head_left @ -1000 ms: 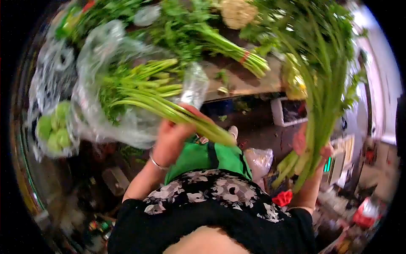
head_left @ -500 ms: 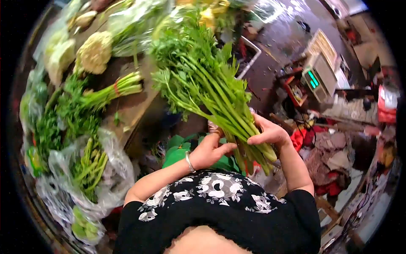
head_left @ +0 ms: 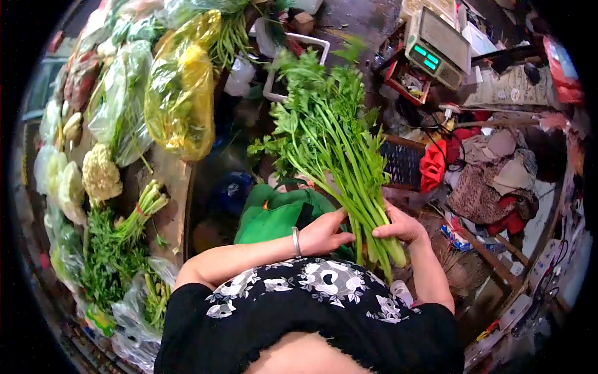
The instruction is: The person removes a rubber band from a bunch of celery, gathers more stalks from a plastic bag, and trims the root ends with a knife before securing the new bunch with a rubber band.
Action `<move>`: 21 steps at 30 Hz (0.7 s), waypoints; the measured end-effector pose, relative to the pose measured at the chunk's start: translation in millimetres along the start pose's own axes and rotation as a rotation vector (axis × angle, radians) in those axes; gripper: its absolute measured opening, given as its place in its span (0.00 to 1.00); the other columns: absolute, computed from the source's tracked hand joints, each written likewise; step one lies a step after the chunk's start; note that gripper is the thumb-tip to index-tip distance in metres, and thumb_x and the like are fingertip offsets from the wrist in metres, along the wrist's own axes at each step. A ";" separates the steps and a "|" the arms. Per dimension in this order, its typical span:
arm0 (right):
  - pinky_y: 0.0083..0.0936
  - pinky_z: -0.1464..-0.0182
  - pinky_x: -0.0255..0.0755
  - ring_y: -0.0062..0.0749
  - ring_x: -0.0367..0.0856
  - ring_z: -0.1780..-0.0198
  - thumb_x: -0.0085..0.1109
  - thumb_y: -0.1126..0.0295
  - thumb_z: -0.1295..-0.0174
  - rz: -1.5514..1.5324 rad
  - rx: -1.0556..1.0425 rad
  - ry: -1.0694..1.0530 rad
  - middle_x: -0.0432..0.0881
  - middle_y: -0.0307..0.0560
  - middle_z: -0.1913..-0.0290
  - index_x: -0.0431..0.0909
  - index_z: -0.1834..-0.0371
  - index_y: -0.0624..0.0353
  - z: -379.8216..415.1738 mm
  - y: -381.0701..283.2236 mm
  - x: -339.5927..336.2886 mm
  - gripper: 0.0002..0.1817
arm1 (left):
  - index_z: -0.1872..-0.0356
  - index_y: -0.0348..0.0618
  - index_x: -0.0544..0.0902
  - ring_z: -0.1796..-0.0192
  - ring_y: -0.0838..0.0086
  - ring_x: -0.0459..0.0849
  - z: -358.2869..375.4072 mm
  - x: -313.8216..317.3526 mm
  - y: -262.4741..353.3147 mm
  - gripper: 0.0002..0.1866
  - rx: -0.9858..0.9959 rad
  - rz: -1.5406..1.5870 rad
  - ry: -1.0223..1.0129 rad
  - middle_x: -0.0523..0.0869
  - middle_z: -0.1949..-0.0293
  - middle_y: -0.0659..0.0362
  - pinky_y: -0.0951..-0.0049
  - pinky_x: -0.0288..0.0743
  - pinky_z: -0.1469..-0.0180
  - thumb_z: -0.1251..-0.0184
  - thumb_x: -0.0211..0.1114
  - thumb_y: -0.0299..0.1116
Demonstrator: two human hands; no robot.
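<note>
Hands: two, one left hand (head_left: 321, 234) and one right hand (head_left: 400, 225). Leafy stalk bunch (head_left: 346, 177): one, between them; its single stalks overlap, beyond counting. Bracelet (head_left: 296, 242): one. Red-banded bunch (head_left: 148, 202): one, left. Cream cauliflower (head_left: 101, 174): one, left. Yellow plastic bag (head_left: 180, 103): one, far left. Digital scale (head_left: 436, 50): one, far right. White-rimmed box (head_left: 311, 40): one, far. Clear bags (head_left: 131, 315): several, left, exact number not tellable.

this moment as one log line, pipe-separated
right hand: holding celery near base | left hand: at celery, grip unclear | celery: leaves away from body | nearby: scale, display lit; cauliflower
</note>
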State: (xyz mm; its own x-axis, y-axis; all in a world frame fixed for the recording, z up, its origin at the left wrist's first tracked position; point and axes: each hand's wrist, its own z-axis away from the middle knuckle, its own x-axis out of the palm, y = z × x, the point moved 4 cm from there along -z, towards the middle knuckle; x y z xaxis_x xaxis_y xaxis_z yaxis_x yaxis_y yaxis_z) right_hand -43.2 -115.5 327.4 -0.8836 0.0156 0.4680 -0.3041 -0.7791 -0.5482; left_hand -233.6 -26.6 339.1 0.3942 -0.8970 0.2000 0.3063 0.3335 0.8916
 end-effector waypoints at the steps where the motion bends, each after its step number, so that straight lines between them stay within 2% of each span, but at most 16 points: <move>1: 0.32 0.25 0.59 0.32 0.66 0.27 0.79 0.66 0.52 -0.010 -0.001 0.013 0.67 0.46 0.25 0.45 0.15 0.53 1.4 3.8 -1.0 0.62 | 0.40 0.35 0.77 0.63 0.71 0.80 -4.2 -0.6 0.9 0.25 -0.001 -0.077 -0.022 0.87 0.59 0.47 0.65 0.76 0.61 0.33 0.72 0.36; 5: 0.33 0.25 0.58 0.33 0.65 0.26 0.78 0.66 0.49 -0.050 -0.067 0.059 0.65 0.45 0.24 0.44 0.15 0.53 -3.2 0.1 0.2 0.61 | 0.40 0.35 0.77 0.68 0.65 0.79 -16.3 -14.1 1.7 0.26 0.131 -0.131 -0.020 0.85 0.62 0.45 0.63 0.74 0.63 0.34 0.72 0.38; 7: 0.33 0.25 0.58 0.33 0.64 0.26 0.77 0.66 0.49 -0.055 -0.017 0.102 0.64 0.45 0.24 0.43 0.15 0.54 -5.6 -1.5 2.4 0.62 | 0.32 0.32 0.68 0.43 0.43 0.83 -21.1 -25.1 14.1 0.35 -0.087 -0.176 -0.184 0.83 0.45 0.35 0.53 0.78 0.41 0.38 0.72 0.34; 8: 0.34 0.25 0.58 0.34 0.64 0.26 0.77 0.66 0.49 -0.065 -0.036 0.107 0.64 0.45 0.24 0.43 0.15 0.54 -8.4 -4.8 3.7 0.61 | 0.32 0.32 0.68 0.43 0.43 0.83 -24.6 -30.2 9.2 0.35 -0.071 -0.179 -0.179 0.83 0.45 0.35 0.53 0.78 0.41 0.38 0.72 0.34; 10: 0.35 0.25 0.59 0.37 0.66 0.26 0.74 0.66 0.48 -0.171 -0.043 0.097 0.66 0.47 0.25 0.46 0.16 0.54 -12.1 -14.5 12.5 0.58 | 0.38 0.31 0.71 0.47 0.42 0.85 -30.1 -39.9 10.5 0.33 0.169 -0.310 -0.103 0.86 0.51 0.36 0.52 0.79 0.45 0.39 0.74 0.39; 11: 0.35 0.25 0.59 0.37 0.66 0.26 0.74 0.66 0.48 -0.161 -0.039 0.092 0.66 0.47 0.25 0.46 0.16 0.54 -15.6 -13.1 11.9 0.58 | 0.38 0.31 0.71 0.47 0.42 0.85 -31.0 -43.9 6.4 0.33 0.173 -0.307 -0.092 0.86 0.51 0.36 0.52 0.79 0.45 0.39 0.74 0.39; 13: 0.36 0.24 0.58 0.39 0.66 0.25 0.73 0.65 0.50 -0.265 -0.093 0.025 0.66 0.49 0.25 0.49 0.17 0.55 -28.6 -18.2 14.1 0.56 | 0.44 0.30 0.74 0.54 0.41 0.86 -33.3 -58.3 22.7 0.31 0.096 -0.494 -0.091 0.87 0.60 0.38 0.50 0.80 0.51 0.41 0.75 0.41; 14: 0.50 0.45 0.83 0.52 0.85 0.47 0.71 0.67 0.53 -0.330 -0.157 0.072 0.79 0.60 0.41 0.57 0.23 0.61 -33.5 -19.4 14.9 0.51 | 0.53 0.31 0.76 0.59 0.41 0.86 -34.1 -64.8 29.6 0.29 0.160 -0.510 -0.028 0.87 0.65 0.40 0.49 0.80 0.57 0.41 0.75 0.47; 17: 0.49 0.49 0.85 0.53 0.88 0.53 0.69 0.66 0.51 -0.483 -0.167 0.134 0.81 0.62 0.46 0.59 0.25 0.65 -41.3 -24.4 9.6 0.47 | 0.58 0.32 0.78 0.61 0.43 0.87 -49.1 -78.8 40.8 0.29 0.136 -0.664 -0.013 0.87 0.67 0.41 0.49 0.80 0.58 0.41 0.75 0.53; 18: 0.49 0.51 0.86 0.53 0.88 0.54 0.67 0.66 0.51 -0.537 -0.232 0.165 0.83 0.62 0.50 0.61 0.27 0.67 -47.8 -28.1 7.0 0.45 | 0.50 0.35 0.75 0.60 0.42 0.85 -54.7 -85.6 47.3 0.35 0.172 -0.686 -0.027 0.85 0.66 0.40 0.47 0.78 0.58 0.38 0.69 0.61; 19: 0.49 0.51 0.86 0.53 0.88 0.54 0.67 0.66 0.51 -0.530 -0.232 0.161 0.83 0.62 0.50 0.61 0.27 0.67 -50.4 -33.6 2.5 0.45 | 0.50 0.35 0.75 0.60 0.42 0.85 -60.9 -90.8 54.2 0.35 0.174 -0.686 -0.019 0.85 0.66 0.40 0.47 0.78 0.58 0.38 0.69 0.61; 21: 0.49 0.52 0.87 0.53 0.88 0.57 0.66 0.67 0.52 -0.769 -0.184 0.048 0.84 0.63 0.53 0.61 0.26 0.66 -57.6 -49.0 -3.2 0.45 | 0.61 0.34 0.79 0.63 0.44 0.87 -74.2 -100.8 69.4 0.32 0.157 -0.718 0.029 0.86 0.70 0.42 0.50 0.80 0.60 0.40 0.71 0.60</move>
State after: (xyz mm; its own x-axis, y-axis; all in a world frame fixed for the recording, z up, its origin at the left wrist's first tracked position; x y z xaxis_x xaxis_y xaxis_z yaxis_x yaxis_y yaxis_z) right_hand -46.0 -41.3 312.8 -0.4150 0.5376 0.7340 -0.8858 -0.4230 -0.1910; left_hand -187.8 108.5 350.7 0.1662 -0.8700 -0.4642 0.3713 -0.3809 0.8468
